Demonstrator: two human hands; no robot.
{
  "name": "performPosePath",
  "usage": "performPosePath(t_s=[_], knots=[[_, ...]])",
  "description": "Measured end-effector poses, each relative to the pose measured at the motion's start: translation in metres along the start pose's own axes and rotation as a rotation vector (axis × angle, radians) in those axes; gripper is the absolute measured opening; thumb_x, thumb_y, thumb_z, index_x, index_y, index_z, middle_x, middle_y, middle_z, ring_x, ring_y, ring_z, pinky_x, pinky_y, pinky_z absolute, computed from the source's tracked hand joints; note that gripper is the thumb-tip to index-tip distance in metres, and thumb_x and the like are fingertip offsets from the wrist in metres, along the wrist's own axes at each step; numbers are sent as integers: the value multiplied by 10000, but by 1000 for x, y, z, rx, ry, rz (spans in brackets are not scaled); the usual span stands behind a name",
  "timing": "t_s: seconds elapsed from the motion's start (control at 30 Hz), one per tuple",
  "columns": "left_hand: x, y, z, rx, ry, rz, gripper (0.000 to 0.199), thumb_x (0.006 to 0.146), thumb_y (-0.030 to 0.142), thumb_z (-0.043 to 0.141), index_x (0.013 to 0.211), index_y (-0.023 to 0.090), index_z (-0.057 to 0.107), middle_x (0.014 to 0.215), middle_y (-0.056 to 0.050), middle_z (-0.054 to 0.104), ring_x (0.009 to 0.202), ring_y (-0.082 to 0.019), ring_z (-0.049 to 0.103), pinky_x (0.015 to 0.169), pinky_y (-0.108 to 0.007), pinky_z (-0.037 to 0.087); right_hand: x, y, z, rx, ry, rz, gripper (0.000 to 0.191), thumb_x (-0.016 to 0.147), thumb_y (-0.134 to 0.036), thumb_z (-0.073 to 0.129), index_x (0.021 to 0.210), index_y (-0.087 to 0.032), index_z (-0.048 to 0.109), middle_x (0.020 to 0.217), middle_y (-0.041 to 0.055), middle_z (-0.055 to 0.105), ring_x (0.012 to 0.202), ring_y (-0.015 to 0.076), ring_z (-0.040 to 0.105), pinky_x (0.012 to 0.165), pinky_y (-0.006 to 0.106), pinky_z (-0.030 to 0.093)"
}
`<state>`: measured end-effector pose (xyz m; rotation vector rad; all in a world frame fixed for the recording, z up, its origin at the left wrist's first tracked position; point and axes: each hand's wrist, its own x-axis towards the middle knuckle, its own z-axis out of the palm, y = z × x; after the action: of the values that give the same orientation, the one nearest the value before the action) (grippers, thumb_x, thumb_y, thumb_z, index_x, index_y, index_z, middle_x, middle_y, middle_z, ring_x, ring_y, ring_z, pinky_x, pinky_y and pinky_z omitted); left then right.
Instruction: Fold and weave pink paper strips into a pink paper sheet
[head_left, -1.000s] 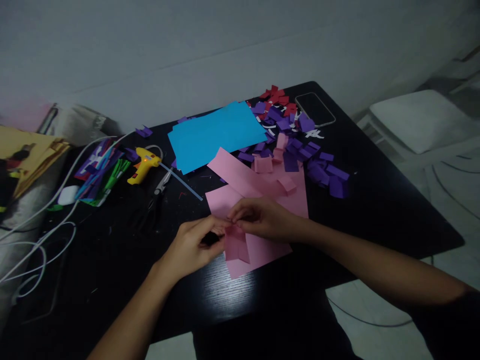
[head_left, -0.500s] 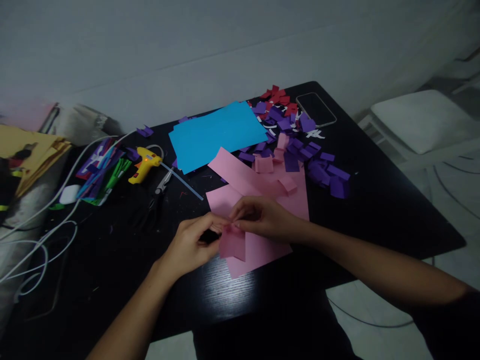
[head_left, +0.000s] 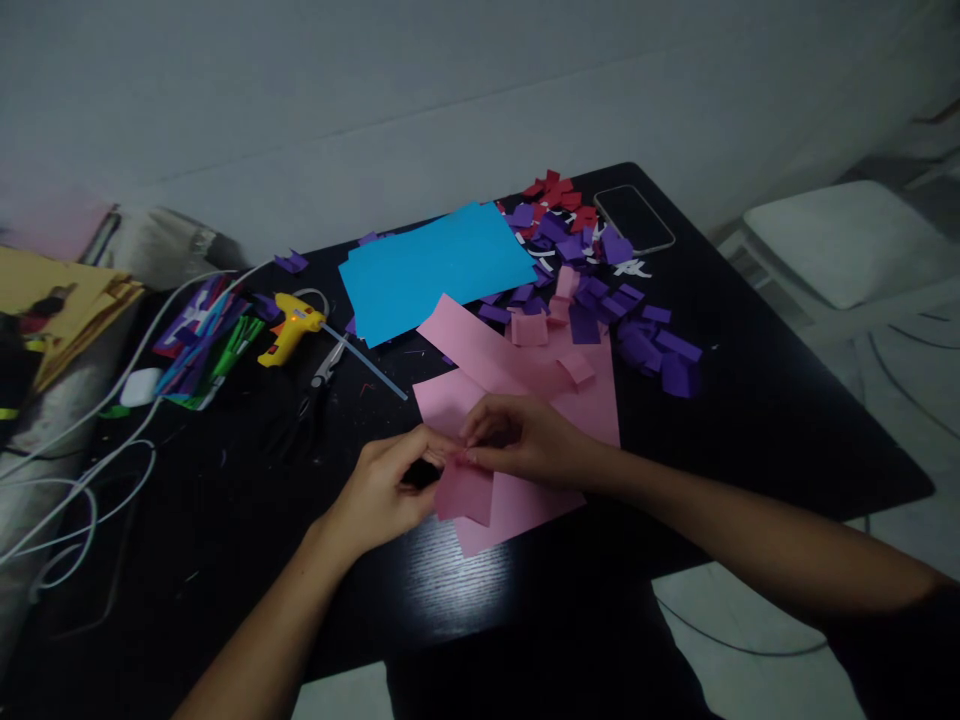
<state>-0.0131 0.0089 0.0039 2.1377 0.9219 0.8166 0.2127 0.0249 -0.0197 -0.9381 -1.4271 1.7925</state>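
Note:
Between my two hands is a small piece of pink paper, its top edge pinched by the fingertips. My left hand grips it from the left side, fingers closed. From the right, the thumb and fingers of my right hand close on the same top edge; whether that edge is folded or curled is hard to see. Beneath lie larger pink paper sheets, partly covered by my right hand and forearm. A pink paper strip crosses over them, and several small folded pink pieces rest at their far end.
Blue sheets lie at the back, beside a heap of purple paper pieces and red ones. A phone is at the far right corner. A yellow glue gun, scissors and white cables occupy the left.
The small pink piece has tilted slightly, its lower left corner shifting a little left. Both hands keep their pinch almost in place.

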Motion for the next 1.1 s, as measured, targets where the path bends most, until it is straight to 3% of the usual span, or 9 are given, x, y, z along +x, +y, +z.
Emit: performPosePath(t_s=[0.27,0.5,0.7,0.97,1.1], knots=[[-1,-1,2,-11,-2,-12,163,863,162,775,1013,174,712,858,-35,788,710,-133,740,664,-214,618,0,4,1,33,-9,-4,195,793,-214,814,932,-196,679,847,7,751,802,164,733,731,284,565],[4,-2,-4,-24,4,-27,152,878,178,751,1026,169,716,826,-21,768,686,-122,715,657,-206,598,-2,-6,-2,-198,-11,-70,134,882,-294,768,921,-195,686,880,24,733,849,172,713,774,302,554],[2,-3,0,0,14,-13,155,901,140,705,1051,175,717,884,-29,766,752,-130,714,712,-225,597,0,5,0,-107,1,-54,155,844,-302,784,918,-189,709,880,32,757,847,181,730,795,316,563],[-3,-4,2,-61,33,-144,168,973,147,633,1119,195,701,922,-27,749,806,-135,706,749,-236,570,4,4,-4,-45,-1,-53,98,849,-264,739,902,-182,731,840,18,732,787,155,690,766,298,545],[-5,-6,4,-99,53,-221,96,995,220,639,1055,196,710,852,-7,709,740,-124,652,672,-222,516,4,2,-4,-70,4,-91,70,857,-241,722,899,-187,736,854,18,734,795,152,681,776,298,539]])
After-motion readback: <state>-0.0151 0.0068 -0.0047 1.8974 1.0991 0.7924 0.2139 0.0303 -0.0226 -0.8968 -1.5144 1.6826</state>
